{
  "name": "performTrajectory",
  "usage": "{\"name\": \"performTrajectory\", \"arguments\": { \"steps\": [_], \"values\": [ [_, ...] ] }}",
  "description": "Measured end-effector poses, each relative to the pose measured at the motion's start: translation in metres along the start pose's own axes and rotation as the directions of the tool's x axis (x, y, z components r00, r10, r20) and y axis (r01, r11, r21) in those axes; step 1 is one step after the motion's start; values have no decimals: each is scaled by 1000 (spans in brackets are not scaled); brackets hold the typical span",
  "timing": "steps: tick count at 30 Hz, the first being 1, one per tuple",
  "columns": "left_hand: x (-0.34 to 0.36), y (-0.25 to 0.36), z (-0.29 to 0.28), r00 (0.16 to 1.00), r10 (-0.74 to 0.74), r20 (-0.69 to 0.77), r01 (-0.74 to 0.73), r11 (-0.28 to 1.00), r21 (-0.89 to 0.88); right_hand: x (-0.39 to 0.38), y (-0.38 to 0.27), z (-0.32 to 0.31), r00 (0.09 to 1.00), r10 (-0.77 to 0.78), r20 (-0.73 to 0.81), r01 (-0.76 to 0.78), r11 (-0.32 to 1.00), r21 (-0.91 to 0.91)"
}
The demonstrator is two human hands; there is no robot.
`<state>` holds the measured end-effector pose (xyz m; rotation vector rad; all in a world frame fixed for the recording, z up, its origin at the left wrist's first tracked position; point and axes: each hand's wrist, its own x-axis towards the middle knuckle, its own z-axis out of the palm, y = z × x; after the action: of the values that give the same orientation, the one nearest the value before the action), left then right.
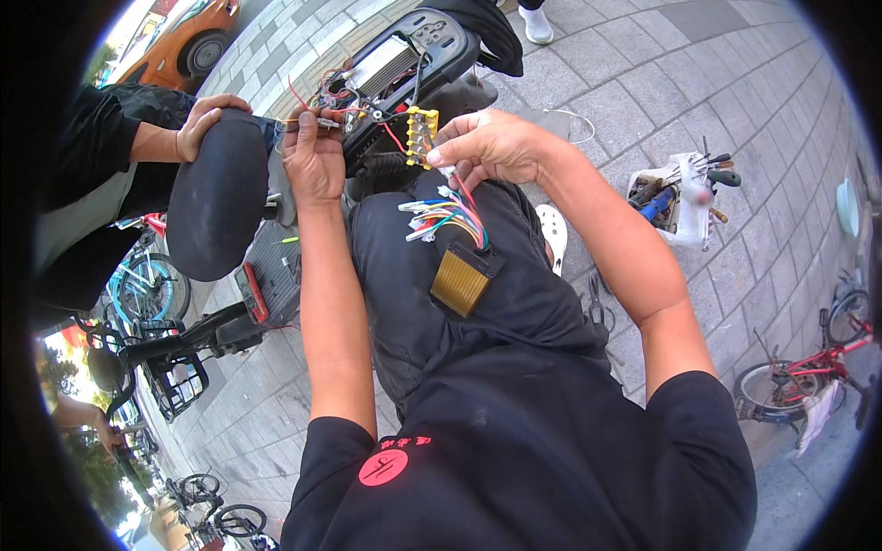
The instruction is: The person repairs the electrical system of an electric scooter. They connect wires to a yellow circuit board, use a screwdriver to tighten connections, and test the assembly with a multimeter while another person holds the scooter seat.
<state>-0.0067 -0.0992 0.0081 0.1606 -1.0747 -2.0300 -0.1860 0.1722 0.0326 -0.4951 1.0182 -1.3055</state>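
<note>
My left hand (315,165) is raised, its thumb and fingers pinched on a thin wire with a small connector (327,122). My right hand (501,147) is closed at the edge of a yellow-edged terminal strip (422,138) with metal contacts. A red wire (465,190) runs down from under its fingers. On my lap rests a gold, finned controller box (461,279), and a bundle of coloured wires (450,219) with white plugs fans out from it. Beyond my hands is the opened scooter body (381,69) with loose wiring.
Another person's hand (204,124) rests on the black scooter seat (219,197) at left. A red multimeter (253,292) lies on the footboard. To the right stand a white tool basket (678,202) and, nearer, scissors (599,298) on the paving. A red bicycle (808,372) is farther right.
</note>
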Motion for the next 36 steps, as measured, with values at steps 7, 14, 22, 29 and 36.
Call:
{"name": "performTrajectory", "arguments": {
  "steps": [7,14,22,29,36],
  "values": [
    [0,0,1,1000,-2,1,2,1000,1,-5,-4,7,1000,5,-26,-6,1000,-9],
    [0,0,1,1000,0,9,0,1000,4,-4,-3,6,1000,6,-24,-6,1000,-11],
    [-4,2,4,1000,-3,4,3,1000,15,-5,-4,7,1000,-4,23,4,1000,-6],
    [-5,-1,9,1000,8,-13,-8,1000,4,-3,2,-1,1000,9,13,-9,1000,13],
    [-8,0,14,1000,29,8,-29,1000,0,-3,12,8,999,-35,-22,37,992,120]
  ]
}}
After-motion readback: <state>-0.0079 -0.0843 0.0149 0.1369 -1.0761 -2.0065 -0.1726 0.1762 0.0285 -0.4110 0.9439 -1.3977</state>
